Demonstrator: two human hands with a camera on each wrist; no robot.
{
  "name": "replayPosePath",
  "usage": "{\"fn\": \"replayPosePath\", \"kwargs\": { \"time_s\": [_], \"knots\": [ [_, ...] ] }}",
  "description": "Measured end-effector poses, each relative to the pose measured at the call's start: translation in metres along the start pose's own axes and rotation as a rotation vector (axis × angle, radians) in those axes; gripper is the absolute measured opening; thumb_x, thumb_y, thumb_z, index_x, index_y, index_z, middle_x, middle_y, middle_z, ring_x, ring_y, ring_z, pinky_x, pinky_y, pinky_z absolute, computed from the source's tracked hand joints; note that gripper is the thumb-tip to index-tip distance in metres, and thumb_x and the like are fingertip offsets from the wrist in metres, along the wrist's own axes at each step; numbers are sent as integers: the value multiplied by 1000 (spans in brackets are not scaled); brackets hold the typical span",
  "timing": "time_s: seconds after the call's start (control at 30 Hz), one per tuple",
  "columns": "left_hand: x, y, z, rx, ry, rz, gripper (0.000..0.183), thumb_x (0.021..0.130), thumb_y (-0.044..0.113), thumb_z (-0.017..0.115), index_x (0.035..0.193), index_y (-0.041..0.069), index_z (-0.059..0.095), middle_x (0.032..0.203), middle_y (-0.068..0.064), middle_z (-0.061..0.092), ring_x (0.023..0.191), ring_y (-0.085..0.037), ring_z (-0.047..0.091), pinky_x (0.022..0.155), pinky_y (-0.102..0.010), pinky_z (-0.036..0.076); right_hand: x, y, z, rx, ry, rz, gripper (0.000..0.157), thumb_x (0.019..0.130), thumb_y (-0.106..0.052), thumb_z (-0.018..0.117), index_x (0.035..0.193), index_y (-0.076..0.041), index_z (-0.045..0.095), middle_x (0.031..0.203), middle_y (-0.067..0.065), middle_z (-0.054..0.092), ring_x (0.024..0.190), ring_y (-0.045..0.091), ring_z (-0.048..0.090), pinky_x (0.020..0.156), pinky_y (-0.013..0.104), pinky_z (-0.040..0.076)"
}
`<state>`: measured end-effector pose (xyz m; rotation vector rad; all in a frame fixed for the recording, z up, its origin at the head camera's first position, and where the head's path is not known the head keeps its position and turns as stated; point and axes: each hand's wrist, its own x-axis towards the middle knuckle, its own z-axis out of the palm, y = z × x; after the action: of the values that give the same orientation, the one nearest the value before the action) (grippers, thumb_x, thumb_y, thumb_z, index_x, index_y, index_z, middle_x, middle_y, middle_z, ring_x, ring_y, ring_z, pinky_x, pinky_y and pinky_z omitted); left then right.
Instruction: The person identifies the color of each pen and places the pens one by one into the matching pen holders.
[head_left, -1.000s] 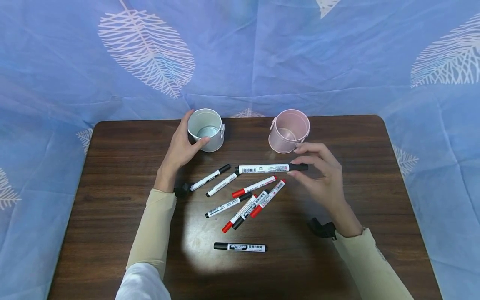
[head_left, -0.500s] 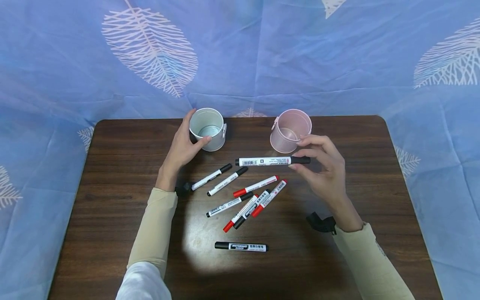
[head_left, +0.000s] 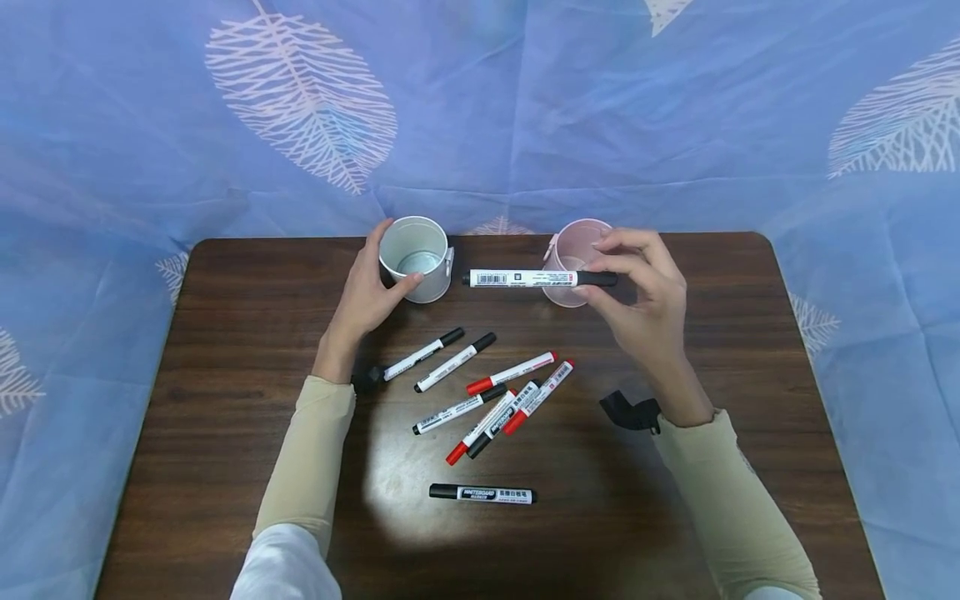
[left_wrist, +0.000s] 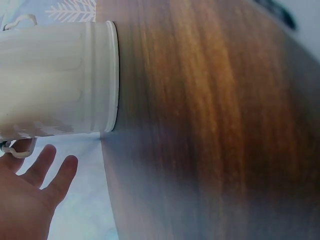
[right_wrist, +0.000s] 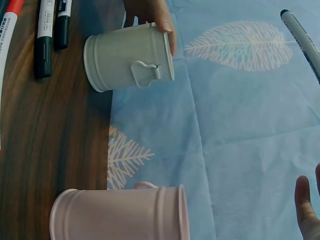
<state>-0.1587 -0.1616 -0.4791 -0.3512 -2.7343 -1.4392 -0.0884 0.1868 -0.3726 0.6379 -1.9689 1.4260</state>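
My left hand (head_left: 363, 296) holds the pale green bucket (head_left: 433, 287) at the table's far edge, thumb over the near rim and fingers round the left side. In the left wrist view several fingers show beside the bucket's wall and handle. My right hand (head_left: 645, 292) pinches a white marker (head_left: 510, 278) by its black cap. The marker lies level in the air, pointing left, and in the head view it crosses in front of the pink bucket (head_left: 564, 297). From the right wrist view, the marker (right_wrist: 302, 37) is well above the pink bucket (right_wrist: 120, 215). Both buckets stand upright.
Several black-capped and red-capped markers (head_left: 453, 367) lie loosely grouped mid-table, some touching. A whiteboard marker (head_left: 483, 493) lies apart, nearer the front. Behind the wooden table (head_left: 247, 333) hangs a blue cloth (head_left: 465, 100) with white leaf prints.
My right hand has lifted the marker up and away from the group, to in front of the pink bucket. The left hand keeps its place on the pale green bucket.
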Motion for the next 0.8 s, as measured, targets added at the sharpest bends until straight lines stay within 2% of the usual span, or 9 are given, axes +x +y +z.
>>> {"fn": "replayPosePath", "kwargs": {
  "time_s": [0.17,0.4,0.47,0.53,0.57,0.63,0.73,0.8],
  "knots": [
    [0,1,-2,-11,2,-4,90,87,41,75,158,30,21,150,-13,42,133,-34,42,104,-59,34,1,7,3,-8,-2,6,48,84,-37,80,84,10,71,101,31,59,106,37,57,89,31,48],
    [-1,1,-1,-26,-11,-15,90,87,40,75,158,28,21,151,-11,40,134,-33,41,103,-58,35,12,12,14,10,-14,1,47,84,-35,80,84,11,71,101,31,59,112,40,59,97,42,47],
    [-1,1,-1,-17,-11,-10,89,87,41,75,158,27,23,152,-10,39,135,-32,41,105,-56,35,14,15,19,49,-35,12,32,84,-19,82,85,11,71,103,32,58,113,40,58,97,42,48],
    [-1,0,0,-9,-17,0,89,87,41,75,158,25,24,154,-9,38,136,-30,40,106,-54,35,17,17,24,62,-55,22,17,79,-1,82,86,11,72,105,31,58,114,38,57,95,39,49],
    [-1,0,0,0,-19,4,89,87,41,75,158,24,24,155,-9,36,136,-30,40,106,-53,35,18,19,27,74,-67,30,15,76,8,82,86,11,72,106,30,57,114,37,57,92,36,51],
    [0,0,0,10,-24,6,89,88,42,74,158,23,24,157,-8,34,138,-28,38,107,-53,35,20,21,34,94,-100,48,22,69,20,79,87,12,71,109,29,57,114,34,57,84,30,53],
    [1,1,-2,28,-22,9,89,88,43,74,158,24,24,158,-6,32,140,-27,35,108,-53,34,25,25,42,62,-131,54,21,71,17,79,90,10,72,112,25,58,110,28,58,76,24,54],
    [2,2,-4,43,-16,15,89,88,44,74,158,24,24,158,-5,32,142,-27,34,109,-54,33,28,27,47,44,-128,53,20,72,13,81,90,8,73,112,23,59,108,26,59,77,23,53]
  ]
}}
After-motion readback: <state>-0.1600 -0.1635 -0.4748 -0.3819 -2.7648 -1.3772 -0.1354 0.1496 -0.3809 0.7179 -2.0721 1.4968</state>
